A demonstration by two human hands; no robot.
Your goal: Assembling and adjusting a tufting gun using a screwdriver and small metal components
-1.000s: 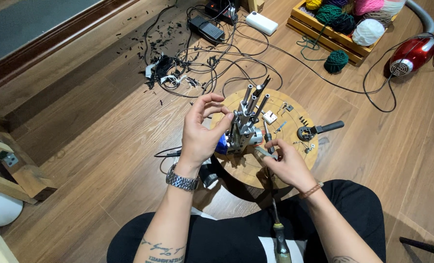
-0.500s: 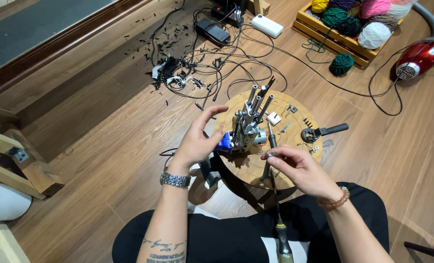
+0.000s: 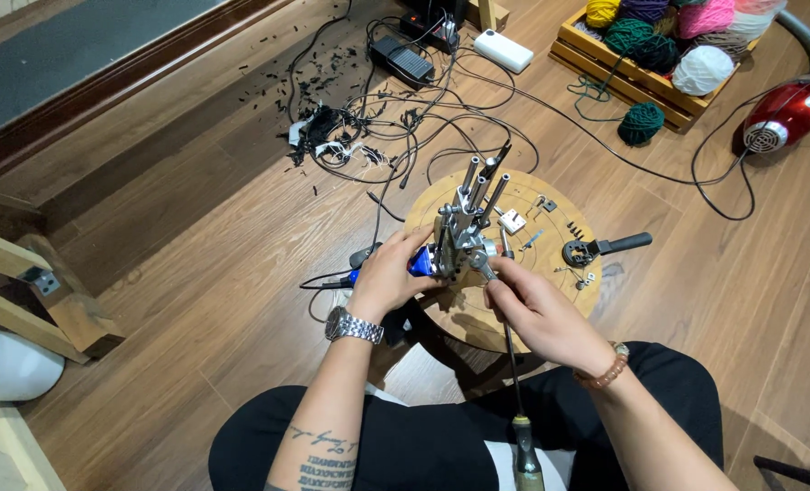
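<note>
A metal mechanism (image 3: pixel 466 229) with several upright tubes and a blue body stands over a round wooden stool top (image 3: pixel 550 314). My left hand (image 3: pixel 389 277), with a steel watch on the wrist, grips its blue lower part from the left. My right hand (image 3: pixel 534 311), with a bead bracelet, pinches a long thin screwdriver (image 3: pixel 512 364) by its shaft just below the mechanism. The screwdriver's handle hangs down toward my lap.
On the stool lie a black handle part (image 3: pixel 600 247), a small white block (image 3: pixel 512 221) and loose screws. Tangled black cables (image 3: pixel 369 136) and scraps cover the wood floor behind. A crate of yarn balls (image 3: pixel 669 41), a red vacuum cleaner (image 3: pixel 787 114) and wooden frame pieces (image 3: pixel 32 291) surround me.
My left hand dropped from the top of the mechanism to its blue lower part. My right hand shifted along the screwdriver shaft close under the mechanism.
</note>
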